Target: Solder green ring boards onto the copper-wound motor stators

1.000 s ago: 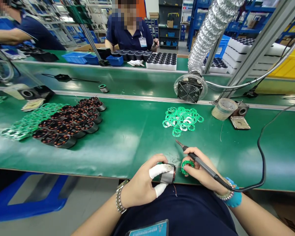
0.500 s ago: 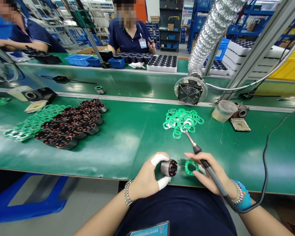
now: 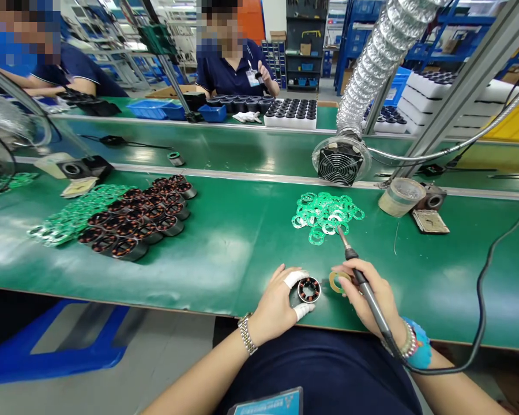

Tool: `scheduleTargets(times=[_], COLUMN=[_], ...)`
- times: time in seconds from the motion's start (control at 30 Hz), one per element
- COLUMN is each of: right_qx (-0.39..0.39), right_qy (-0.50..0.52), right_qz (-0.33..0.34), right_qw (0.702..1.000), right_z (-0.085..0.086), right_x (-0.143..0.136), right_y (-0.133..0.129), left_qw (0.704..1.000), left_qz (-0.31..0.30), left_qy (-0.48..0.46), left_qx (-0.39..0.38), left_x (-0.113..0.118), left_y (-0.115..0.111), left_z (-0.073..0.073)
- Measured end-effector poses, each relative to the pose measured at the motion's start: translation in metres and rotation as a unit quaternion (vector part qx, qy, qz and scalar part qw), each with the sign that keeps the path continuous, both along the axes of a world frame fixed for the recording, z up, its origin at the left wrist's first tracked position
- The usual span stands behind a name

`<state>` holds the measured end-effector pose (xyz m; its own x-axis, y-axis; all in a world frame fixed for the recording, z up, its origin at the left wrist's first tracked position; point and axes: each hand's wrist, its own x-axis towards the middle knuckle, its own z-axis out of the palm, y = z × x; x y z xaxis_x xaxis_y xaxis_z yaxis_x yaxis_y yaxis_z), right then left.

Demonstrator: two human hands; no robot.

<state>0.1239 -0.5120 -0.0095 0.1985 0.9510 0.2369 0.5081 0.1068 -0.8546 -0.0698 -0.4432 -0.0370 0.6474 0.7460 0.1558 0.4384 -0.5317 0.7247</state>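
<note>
Fan (image 3: pixel 339 166) serves as my landmark. Nearer me than it, my left hand (image 3: pixel 277 302) grasps the stator (image 3: pixel 309 289), its open end facing up toward my view. My right hand (image 3: pixel 369 297) grips the iron (image 3: pixel 367 288) and pinches a ring (image 3: pixel 339 282) just beside the stator.

Just right of the fan I have a cup (image 3: pixel 401 197); I can't tell what is in it. Behind the fan and to its left, a white tray (image 3: pixel 290 121) carries rows of dark-topped parts, and two blue bins (image 3: pixel 149 109) (image 3: pixel 212 113) sit farther left, contents unclear to me. Behind it to the right are stacked trays (image 3: pixel 428 104) with dark parts on top, then a yellow bin (image 3: pixel 506 124).

Directly before the fan lies the ring pile (image 3: pixel 324 214), the iron's tip overlapping its near edge in my view. Well left of the fan stand more stators (image 3: pixel 138 216). Above it, the duct (image 3: pixel 369 69) and a slanting post (image 3: pixel 450 95) block part of my view behind.
</note>
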Motion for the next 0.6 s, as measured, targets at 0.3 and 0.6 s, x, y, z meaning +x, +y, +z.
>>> scheduleTargets(times=[0.3, 0.6], right_qx=[-0.108, -0.079], right_qy=[0.29, 0.192], right_qz=[0.161, 0.106], right_qw=[0.937, 0.972], right_z=[0.006, 0.011], right_x=[0.004, -0.01], right_y=[0.002, 0.026], left_qw=[0.999, 0.998], left_qz=[0.036, 0.048], left_qy=[-0.013, -0.037], left_qx=[0.005, -0.002], left_x=[0.001, -0.001], left_y=[-0.005, -0.008], left_z=[0.002, 0.0])
